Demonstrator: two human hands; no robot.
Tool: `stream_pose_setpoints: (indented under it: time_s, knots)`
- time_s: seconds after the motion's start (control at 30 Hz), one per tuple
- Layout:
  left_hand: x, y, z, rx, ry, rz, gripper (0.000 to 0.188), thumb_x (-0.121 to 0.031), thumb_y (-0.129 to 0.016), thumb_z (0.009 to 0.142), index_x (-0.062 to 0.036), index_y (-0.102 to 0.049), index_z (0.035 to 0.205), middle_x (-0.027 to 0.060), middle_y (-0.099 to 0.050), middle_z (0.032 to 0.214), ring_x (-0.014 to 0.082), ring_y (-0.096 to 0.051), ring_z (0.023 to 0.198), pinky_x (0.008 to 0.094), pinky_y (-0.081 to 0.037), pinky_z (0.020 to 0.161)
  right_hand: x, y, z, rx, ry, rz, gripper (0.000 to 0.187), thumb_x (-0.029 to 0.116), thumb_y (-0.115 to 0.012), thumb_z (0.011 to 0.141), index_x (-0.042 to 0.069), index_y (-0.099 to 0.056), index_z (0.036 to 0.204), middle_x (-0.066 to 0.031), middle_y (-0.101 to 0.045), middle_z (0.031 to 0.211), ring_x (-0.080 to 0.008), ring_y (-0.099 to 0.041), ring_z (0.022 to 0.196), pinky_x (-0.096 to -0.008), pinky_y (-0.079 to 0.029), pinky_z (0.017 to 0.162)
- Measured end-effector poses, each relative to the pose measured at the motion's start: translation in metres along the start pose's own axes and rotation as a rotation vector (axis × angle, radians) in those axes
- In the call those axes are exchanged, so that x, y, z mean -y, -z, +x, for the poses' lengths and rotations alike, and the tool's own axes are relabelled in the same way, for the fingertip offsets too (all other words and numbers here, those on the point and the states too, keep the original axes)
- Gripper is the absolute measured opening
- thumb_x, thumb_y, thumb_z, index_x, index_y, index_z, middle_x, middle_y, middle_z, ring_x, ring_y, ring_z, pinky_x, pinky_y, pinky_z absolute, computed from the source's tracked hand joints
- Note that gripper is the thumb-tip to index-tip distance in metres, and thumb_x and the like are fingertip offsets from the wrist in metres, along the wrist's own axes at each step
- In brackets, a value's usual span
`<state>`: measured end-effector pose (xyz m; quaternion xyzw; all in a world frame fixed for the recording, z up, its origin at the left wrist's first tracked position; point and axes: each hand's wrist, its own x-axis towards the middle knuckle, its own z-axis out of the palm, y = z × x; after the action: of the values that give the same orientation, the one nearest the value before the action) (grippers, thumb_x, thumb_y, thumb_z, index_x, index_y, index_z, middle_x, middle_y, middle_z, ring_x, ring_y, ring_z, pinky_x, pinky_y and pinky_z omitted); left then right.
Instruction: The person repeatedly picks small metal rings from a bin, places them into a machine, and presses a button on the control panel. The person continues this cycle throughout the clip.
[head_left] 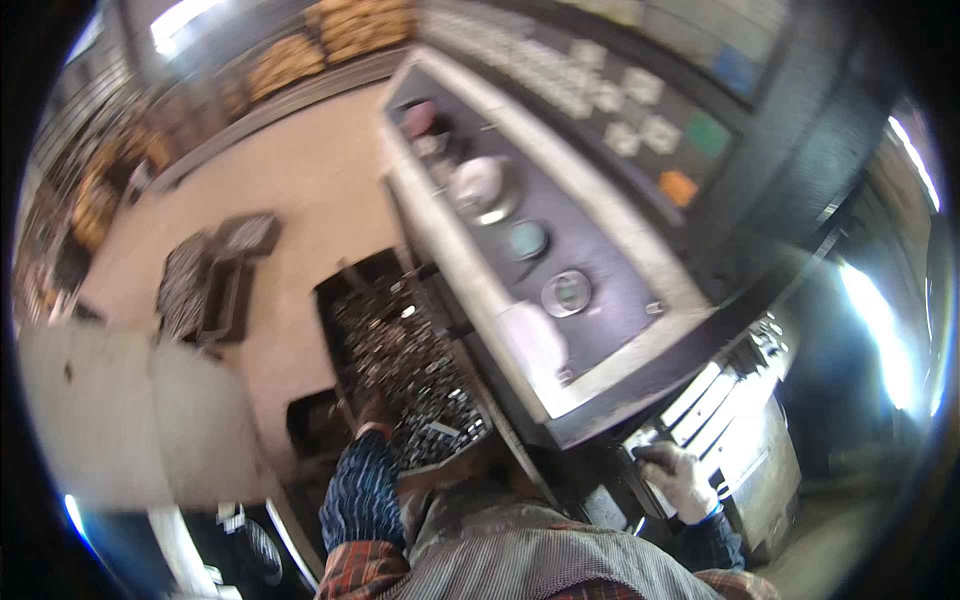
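Note:
My left hand (374,408) reaches down to the left edge of a dark metal bin (328,310), beside a heap of small shiny metal parts (400,350). Its fingers are dark and blurred, so whether they hold anything does not show. My right hand (682,484), in a pale glove with dark fingertips, is at the machine's lit work area (705,410), below the corner of the control panel (610,300). Blur and glare hide what its fingers touch or grip.
The slanted control panel carries a round teal button (528,240), a clear-capped knob (567,293) and a red knob (420,118). Smaller dark trays (228,290) stand on the floor to the left. A pale panel (140,415) juts in at lower left. Stacked yellowish sacks (285,65) line the back.

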<state>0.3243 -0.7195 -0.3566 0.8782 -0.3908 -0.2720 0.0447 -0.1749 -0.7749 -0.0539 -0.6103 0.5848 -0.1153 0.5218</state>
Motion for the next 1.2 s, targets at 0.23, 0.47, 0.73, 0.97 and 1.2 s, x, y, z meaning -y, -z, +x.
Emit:
stream_pose_setpoints:
  time_s: [0.23,0.47,0.73,0.97,1.2]
  knots:
    - [-0.007,-0.062,-0.017,-0.201,0.057,0.191,0.079,-0.062,-0.056,0.087,-0.0074,-0.045,0.143,0.0217,-0.042,0.149,0.0438,-0.034,0.139,0.0531,-0.032,0.112,-0.043,0.045,0.028,-0.383,-0.033,0.147,0.041,0.031,-0.064,0.096,0.001,-0.061,0.122,-0.0067,-0.064,0.103,-0.0138,-0.058,0.094,-0.0309,-0.049,0.084]
    - [0.021,-0.072,-0.022,-0.229,-0.003,0.223,0.076,-0.06,-0.063,0.081,-0.0063,-0.051,0.133,0.0207,-0.052,0.136,0.0397,-0.049,0.124,0.0485,-0.042,0.103,-0.052,0.037,0.06,-0.502,-0.009,0.174,0.043,0.036,-0.059,0.098,0.002,-0.06,0.124,-0.012,-0.065,0.113,-0.0185,-0.06,0.103,-0.0324,-0.048,0.093]
    - [0.038,-0.054,-0.019,0.068,0.28,-0.006,0.073,-0.059,-0.067,0.08,-0.0135,-0.051,0.135,0.018,-0.065,0.118,0.037,-0.065,0.104,0.0517,-0.052,0.081,-0.098,0.041,0.089,-0.624,0.088,0.257,0.04,0.034,-0.057,0.099,0.002,-0.058,0.123,-0.0142,-0.064,0.113,-0.0192,-0.059,0.103,-0.0332,-0.048,0.092]
    - [0.075,-0.044,-0.003,-0.026,0.289,-0.963,0.045,-0.038,-0.059,0.092,-0.0098,-0.057,0.128,0.0132,-0.066,0.116,0.0304,-0.065,0.1,0.0427,-0.054,0.079,-0.085,0.149,0.124,-1.036,0.208,-0.633,0.028,0.025,-0.062,0.09,0.013,-0.063,0.116,-0.0149,-0.067,0.104,-0.0325,-0.066,0.094,-0.0392,-0.053,0.083]
    - [0.083,-0.046,-0.009,-0.202,-0.159,-1.88,0.039,-0.037,-0.052,0.098,-0.0126,-0.058,0.127,0.008,-0.065,0.117,0.0243,-0.063,0.101,0.0352,-0.056,0.079,-0.042,0.231,0.19,-0.662,-0.173,-1.506,0.019,0.03,-0.056,0.091,0.018,-0.07,0.092,-0.0055,-0.069,0.092,-0.0251,-0.068,0.094,-0.0403,-0.049,0.078]
